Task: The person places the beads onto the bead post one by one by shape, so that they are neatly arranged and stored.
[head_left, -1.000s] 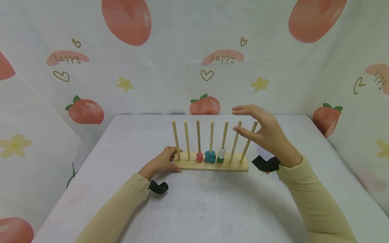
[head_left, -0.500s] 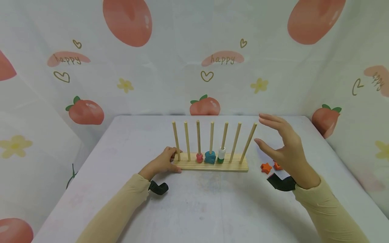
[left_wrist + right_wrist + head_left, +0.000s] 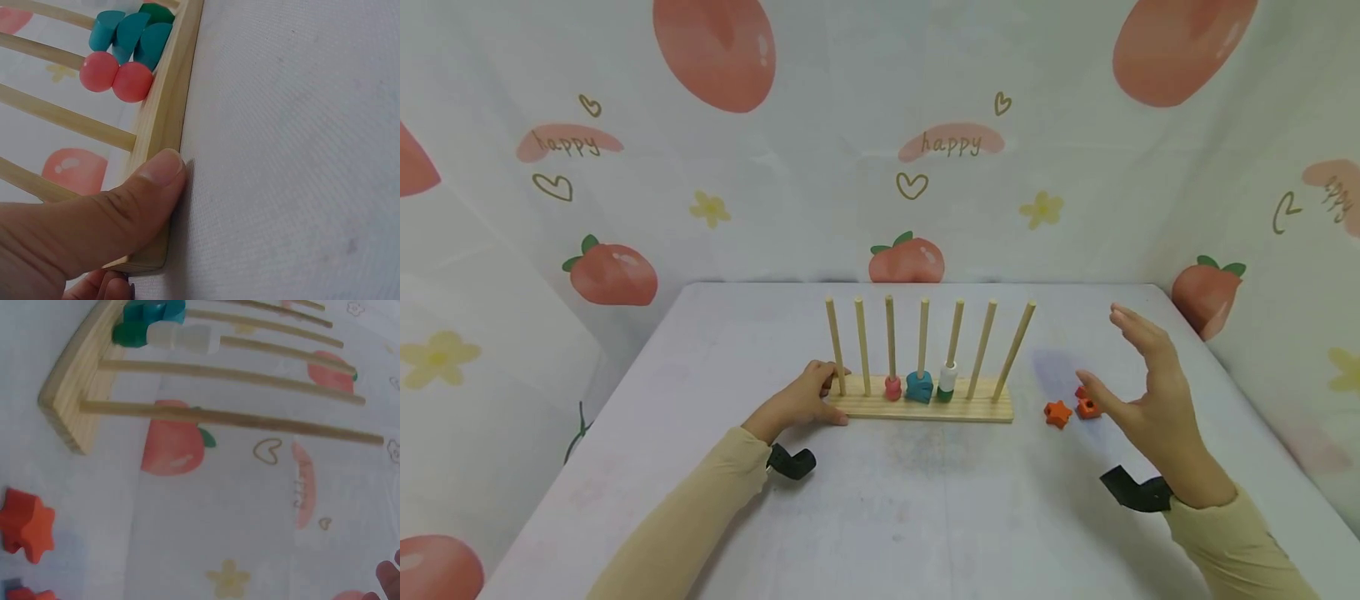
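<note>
A wooden peg rack [image 3: 887, 412] with several upright dowels stands mid-table. My left hand [image 3: 801, 398] grips its left end, thumb [image 3: 140, 200] along the front edge and fingers behind. On separate dowels sit two stacked pink beads [image 3: 132, 82], a group of teal blue pieces [image 3: 919, 387], and white beads [image 3: 949, 377] over a green one [image 3: 130, 334]. The other dowels are bare. My right hand [image 3: 1161, 417] hovers right of the rack, thumb and fingers spread, holding nothing. Beneath its thumb side lie an orange star bead [image 3: 1057, 414] and more orange-red pieces [image 3: 1087, 407].
The white table [image 3: 880, 517] runs up to a fruit-patterned cloth backdrop [image 3: 820, 192] behind and at both sides. A thin dark cord [image 3: 578, 433] hangs at the left table edge. Black straps sit at both wrists.
My right hand has moved right and down from above the rack's right dowels to beyond the orange pieces, uncovering them. My left hand and the rack have stayed in place.
</note>
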{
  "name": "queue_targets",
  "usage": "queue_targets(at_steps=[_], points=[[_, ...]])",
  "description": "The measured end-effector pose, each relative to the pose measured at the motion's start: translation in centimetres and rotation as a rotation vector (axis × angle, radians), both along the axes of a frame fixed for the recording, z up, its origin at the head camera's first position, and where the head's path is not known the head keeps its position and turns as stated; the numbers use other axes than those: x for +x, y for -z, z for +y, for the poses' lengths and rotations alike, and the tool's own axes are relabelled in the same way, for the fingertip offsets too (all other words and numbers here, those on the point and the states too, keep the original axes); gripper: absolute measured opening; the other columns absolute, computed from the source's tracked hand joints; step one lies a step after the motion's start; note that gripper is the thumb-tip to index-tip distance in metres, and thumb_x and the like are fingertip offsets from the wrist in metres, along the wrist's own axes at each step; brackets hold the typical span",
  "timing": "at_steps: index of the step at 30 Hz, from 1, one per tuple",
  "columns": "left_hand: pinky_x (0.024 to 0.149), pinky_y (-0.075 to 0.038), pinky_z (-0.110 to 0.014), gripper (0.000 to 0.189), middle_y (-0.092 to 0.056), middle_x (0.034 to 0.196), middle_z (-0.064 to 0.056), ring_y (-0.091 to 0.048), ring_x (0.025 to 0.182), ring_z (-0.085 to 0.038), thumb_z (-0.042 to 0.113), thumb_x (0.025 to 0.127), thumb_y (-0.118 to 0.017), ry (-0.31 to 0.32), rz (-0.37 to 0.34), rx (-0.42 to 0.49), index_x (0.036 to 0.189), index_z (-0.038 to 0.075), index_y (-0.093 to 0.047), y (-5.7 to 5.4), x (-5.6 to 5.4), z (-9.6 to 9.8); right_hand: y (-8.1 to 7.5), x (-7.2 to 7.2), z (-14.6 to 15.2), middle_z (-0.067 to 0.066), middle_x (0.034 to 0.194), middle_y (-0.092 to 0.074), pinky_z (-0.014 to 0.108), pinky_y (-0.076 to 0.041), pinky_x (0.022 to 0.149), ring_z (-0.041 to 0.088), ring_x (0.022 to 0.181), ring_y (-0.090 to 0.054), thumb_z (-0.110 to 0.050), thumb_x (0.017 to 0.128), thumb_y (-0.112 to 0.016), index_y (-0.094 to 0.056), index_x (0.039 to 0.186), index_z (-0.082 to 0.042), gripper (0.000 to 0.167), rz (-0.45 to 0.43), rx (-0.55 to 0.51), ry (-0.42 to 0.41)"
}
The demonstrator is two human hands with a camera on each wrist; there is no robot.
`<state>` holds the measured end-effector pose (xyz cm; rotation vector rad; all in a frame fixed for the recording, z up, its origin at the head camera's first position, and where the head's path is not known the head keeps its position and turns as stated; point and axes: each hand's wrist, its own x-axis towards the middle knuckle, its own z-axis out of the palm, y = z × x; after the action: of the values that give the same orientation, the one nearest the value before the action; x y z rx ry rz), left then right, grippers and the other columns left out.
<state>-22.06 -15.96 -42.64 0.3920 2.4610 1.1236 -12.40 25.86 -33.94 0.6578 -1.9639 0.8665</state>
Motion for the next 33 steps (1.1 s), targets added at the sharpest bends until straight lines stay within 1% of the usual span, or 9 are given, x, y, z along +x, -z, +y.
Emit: queue_targets(at_steps=[3, 6, 7, 10, 12, 14, 17, 24, 33], points=[[0.107, -0.037, -0.049, 0.074, -0.037, 0.127, -0.019, -0.047, 0.123, -0.036, 0.010, 0.071, -0.086, -0.001, 0.003, -0.005, 0.133, 0.004, -0.048, 0.0, 0.0, 0.0, 1.5, -0.4, 1.9, 0.027, 0.134, -0.048, 0.015, -0.032, 0.109, 0.005, 0.131, -0.043, -0.054, 0.087, -0.062, -0.045, 0.135, 0.010, 0.082, -0.094, 0.002, 0.037], [0.106, -0.038, -0.049, 0.074, -0.038, 0.126, -0.019, -0.047, 0.122, -0.035, 0.010, 0.071, -0.086, -0.001, 0.009, -0.013, 0.133, 0.004, -0.048, 0.0, 0.0, 0.0, 2.6, -0.4, 3.5, 0.026, 0.137, -0.045, 0.009, -0.028, 0.107, 0.002, 0.131, -0.041, -0.033, 0.086, -0.073, -0.039, 0.143, 0.002, 0.075, -0.237, 0.020, 0.082], [0.106, -0.038, -0.049, 0.074, -0.038, 0.125, -0.019, -0.047, 0.121, -0.035, 0.010, 0.071, -0.086, -0.001, 0.010, -0.015, 0.133, 0.003, -0.048, 0.0, 0.0, 0.0, 3.0, -0.4, 3.8, 0.027, 0.138, -0.043, 0.006, -0.027, 0.105, 0.005, 0.133, -0.040, -0.024, 0.085, -0.076, -0.037, 0.146, -0.001, 0.076, -0.295, 0.026, 0.096], [0.106, -0.038, -0.048, 0.074, -0.038, 0.126, -0.019, -0.047, 0.122, -0.035, 0.010, 0.071, -0.086, -0.003, 0.012, -0.017, 0.133, 0.003, -0.048, -0.1, 0.0, 0.1, 3.7, -0.3, 4.6, 0.028, 0.143, -0.037, -0.002, -0.022, 0.099, 0.026, 0.136, -0.039, -0.001, 0.078, -0.078, -0.027, 0.152, -0.007, 0.090, -0.507, 0.048, 0.115], [0.106, -0.038, -0.048, 0.074, -0.038, 0.126, -0.019, -0.047, 0.123, -0.035, 0.010, 0.071, -0.086, -0.004, 0.011, -0.016, 0.134, 0.003, -0.048, -0.1, 0.0, 0.1, 4.1, -0.4, 5.0, 0.030, 0.147, -0.032, 0.013, -0.028, 0.110, 0.041, 0.134, -0.036, -0.004, 0.082, -0.076, -0.019, 0.154, -0.008, 0.092, -0.661, 0.071, 0.116], [0.106, -0.038, -0.048, 0.074, -0.038, 0.126, -0.019, -0.047, 0.122, -0.035, 0.010, 0.071, -0.086, -0.003, 0.011, -0.016, 0.133, 0.003, -0.048, -0.1, 0.0, 0.0, 4.5, -0.6, 5.4, 0.032, 0.148, -0.027, 0.036, -0.035, 0.112, 0.053, 0.129, -0.034, -0.014, 0.086, -0.073, -0.014, 0.154, -0.005, 0.091, -0.797, 0.106, 0.121], [0.106, -0.039, -0.048, 0.073, -0.039, 0.125, -0.019, -0.047, 0.121, -0.035, 0.011, 0.071, -0.086, 0.002, 0.016, -0.022, 0.133, 0.003, -0.048, 0.0, -0.1, 0.0, 5.0, -1.0, 5.7, 0.035, 0.146, -0.028, 0.068, -0.035, 0.095, 0.055, 0.126, -0.036, -0.025, 0.088, -0.073, -0.019, 0.152, 0.002, 0.088, -0.923, 0.175, 0.145], [0.107, -0.037, -0.049, 0.073, -0.038, 0.125, -0.019, -0.046, 0.123, -0.036, 0.011, 0.071, -0.086, -0.006, 0.002, -0.010, 0.133, 0.004, -0.048, 0.0, 0.0, 0.1, 5.6, -1.1, 6.1, 0.032, 0.133, -0.044, 0.064, -0.045, 0.088, 0.053, 0.113, -0.048, -0.030, 0.087, -0.072, -0.048, 0.136, 0.001, 0.064, -1.006, 0.305, 0.192], [0.106, -0.038, -0.048, 0.073, -0.039, 0.124, -0.018, -0.046, 0.121, -0.033, 0.011, 0.071, -0.086, -0.010, 0.007, -0.023, 0.133, 0.004, -0.048, 0.0, 0.0, 0.2, 6.6, -1.5, 6.6, 0.027, 0.112, -0.057, 0.057, -0.050, 0.082, 0.045, 0.100, -0.059, -0.018, 0.082, -0.076, -0.060, 0.121, 0.004, 0.048, -1.019, 0.313, 0.210]])
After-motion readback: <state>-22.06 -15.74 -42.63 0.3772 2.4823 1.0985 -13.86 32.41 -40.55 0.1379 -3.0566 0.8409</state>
